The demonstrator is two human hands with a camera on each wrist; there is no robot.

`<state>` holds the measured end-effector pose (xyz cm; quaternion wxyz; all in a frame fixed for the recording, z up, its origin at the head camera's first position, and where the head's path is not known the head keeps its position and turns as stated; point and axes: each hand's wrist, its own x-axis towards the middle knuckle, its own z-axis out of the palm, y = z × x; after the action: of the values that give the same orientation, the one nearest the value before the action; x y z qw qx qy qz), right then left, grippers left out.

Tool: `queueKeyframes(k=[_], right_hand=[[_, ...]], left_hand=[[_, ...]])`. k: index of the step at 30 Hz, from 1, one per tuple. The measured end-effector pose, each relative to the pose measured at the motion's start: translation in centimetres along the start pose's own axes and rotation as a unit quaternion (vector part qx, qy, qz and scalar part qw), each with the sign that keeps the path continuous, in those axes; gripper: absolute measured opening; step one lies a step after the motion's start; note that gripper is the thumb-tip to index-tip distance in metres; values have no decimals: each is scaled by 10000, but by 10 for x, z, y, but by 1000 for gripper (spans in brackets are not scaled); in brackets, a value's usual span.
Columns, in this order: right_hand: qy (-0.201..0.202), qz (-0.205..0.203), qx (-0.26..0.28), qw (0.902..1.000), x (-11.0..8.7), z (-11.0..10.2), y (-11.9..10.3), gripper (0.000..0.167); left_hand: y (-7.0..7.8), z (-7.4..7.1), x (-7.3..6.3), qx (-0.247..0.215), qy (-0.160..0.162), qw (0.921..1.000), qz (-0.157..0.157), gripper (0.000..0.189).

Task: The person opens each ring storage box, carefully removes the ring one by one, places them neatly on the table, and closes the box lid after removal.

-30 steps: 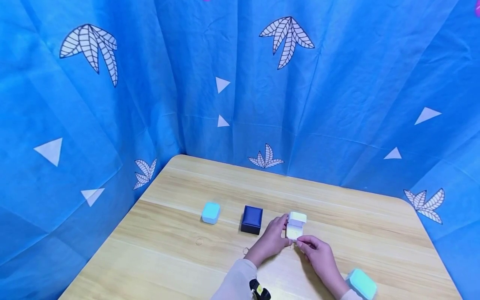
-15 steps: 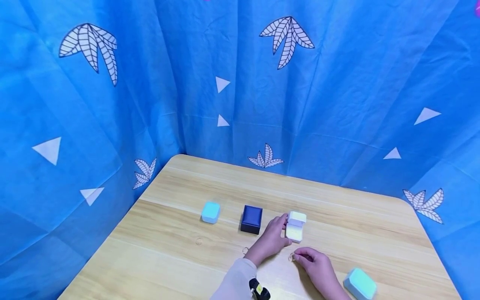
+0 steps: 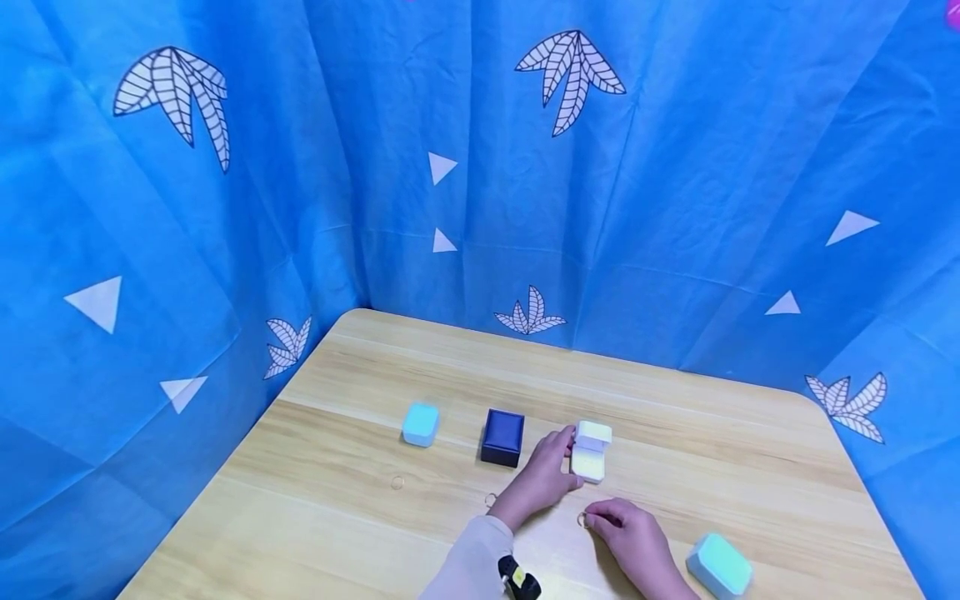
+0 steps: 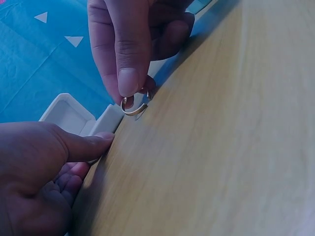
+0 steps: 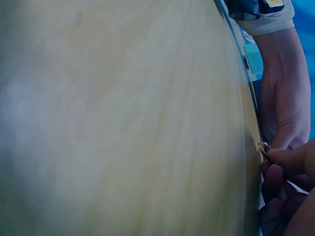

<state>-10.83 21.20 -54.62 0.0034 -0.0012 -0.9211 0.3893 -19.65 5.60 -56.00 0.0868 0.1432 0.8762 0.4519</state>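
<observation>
A small white ring box (image 3: 588, 466) stands on the table with its lid raised. My left hand (image 3: 543, 477) grips it from the left, thumb at its near side and fingers round the far side. In the left wrist view the thumb touches the edge of the box (image 4: 69, 115). Nearer to me, my right hand (image 3: 633, 533) pinches a gold ring (image 4: 133, 112) between thumb and fingertips. That ring hangs just above the table, apart from the box. In the right wrist view the ring (image 5: 265, 149) shows at the fingertips.
A dark blue ring box (image 3: 503, 437) and a turquoise box (image 3: 421, 424) stand to the left, lids down. Another turquoise box (image 3: 720, 566) lies beside my right forearm. Two thin rings lie on the wooden table (image 3: 315, 500). A blue curtain (image 3: 675, 167) hangs behind.
My right hand has drawn back from the white box's front edge toward me, bringing the ring with it. The left hand has stayed on the box.
</observation>
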Motion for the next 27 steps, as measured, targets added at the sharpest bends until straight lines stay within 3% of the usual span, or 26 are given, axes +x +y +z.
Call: queueKeyframes(k=[27], right_hand=[[122,176,-104,9997,5,-8,-5,10]], left_hand=[[2,1,0,-134,-60,9999,-86,88]])
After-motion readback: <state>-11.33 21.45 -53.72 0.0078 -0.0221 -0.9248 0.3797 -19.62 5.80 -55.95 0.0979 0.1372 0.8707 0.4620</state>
